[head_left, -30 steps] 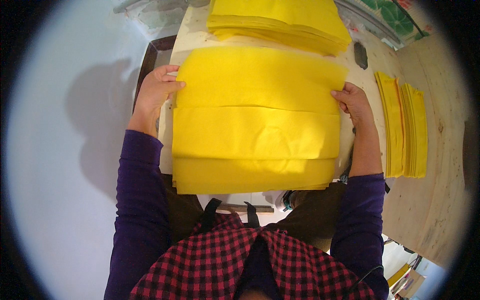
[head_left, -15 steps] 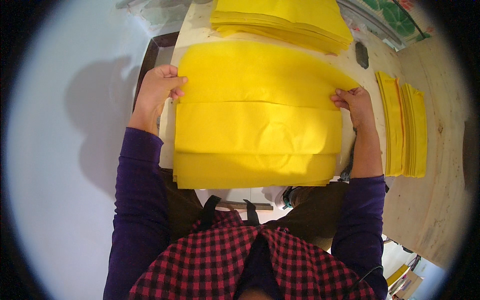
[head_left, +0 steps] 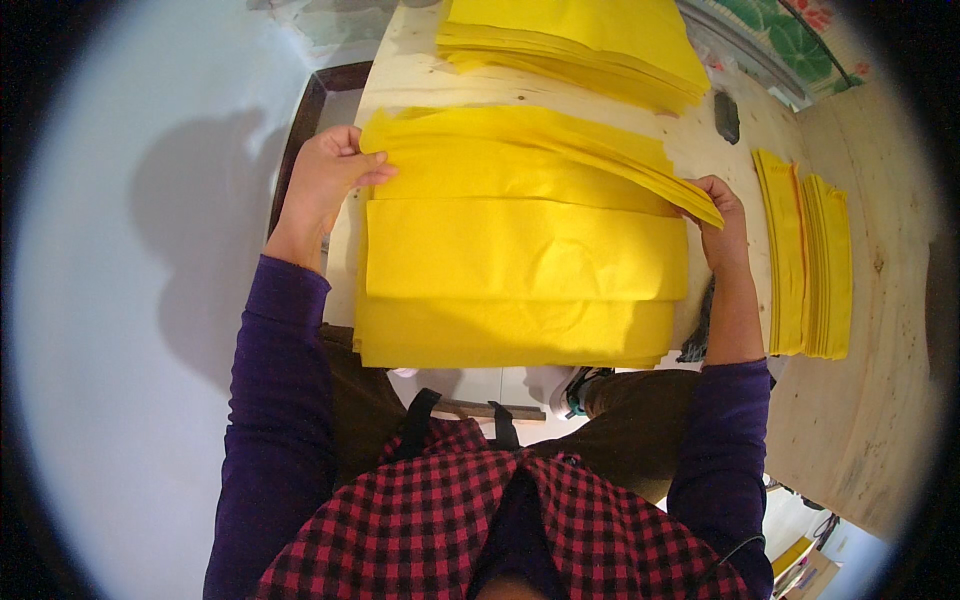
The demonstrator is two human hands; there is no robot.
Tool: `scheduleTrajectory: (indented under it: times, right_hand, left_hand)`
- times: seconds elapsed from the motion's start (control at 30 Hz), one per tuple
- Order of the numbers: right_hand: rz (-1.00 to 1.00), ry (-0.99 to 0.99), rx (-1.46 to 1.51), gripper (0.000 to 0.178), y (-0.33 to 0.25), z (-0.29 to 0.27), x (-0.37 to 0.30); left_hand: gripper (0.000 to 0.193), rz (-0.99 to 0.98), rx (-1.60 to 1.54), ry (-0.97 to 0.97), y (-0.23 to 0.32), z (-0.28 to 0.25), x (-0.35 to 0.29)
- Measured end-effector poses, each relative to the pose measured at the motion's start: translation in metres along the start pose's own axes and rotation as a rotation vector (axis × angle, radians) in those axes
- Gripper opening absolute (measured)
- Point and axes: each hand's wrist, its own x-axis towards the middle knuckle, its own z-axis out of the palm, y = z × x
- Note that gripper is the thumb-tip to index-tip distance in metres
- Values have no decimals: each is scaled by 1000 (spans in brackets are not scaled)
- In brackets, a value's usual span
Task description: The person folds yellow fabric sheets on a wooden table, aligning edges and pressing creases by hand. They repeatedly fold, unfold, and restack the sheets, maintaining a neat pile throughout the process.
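Yellow fabric sheets (head_left: 520,250) lie in a layered stack in front of me, their near edge at the table's front. Along the far side the top yellow sheet (head_left: 520,125) is lifted and partly folded over. My left hand (head_left: 345,170) pinches its left corner between thumb and fingers. At the other end my right hand (head_left: 718,205) grips the right corner, where the cloth bunches into a narrow fold over the fingers. Part of the right hand's fingers is hidden behind that fold.
Farther back sits a thick pile of yellow sheets (head_left: 580,45). A small dark block (head_left: 727,117) is to its right. Narrow folded yellow bundles (head_left: 805,260) stand on the right of the wooden table (head_left: 400,85). A pale wall (head_left: 120,330) is on my left.
The far edge of the top sheet has been folded toward me, and its right end now bunches over my right hand. Both hands still hold the corners.
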Motion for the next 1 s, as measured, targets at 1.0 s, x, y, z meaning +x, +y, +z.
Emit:
scheduleTrajectory:
  times: [1.0]
  right_hand:
    - [-78, -100, 92, 8, 13, 1, -7]
  left_hand:
    - [36, 378, 333, 83, -29, -2, 1]
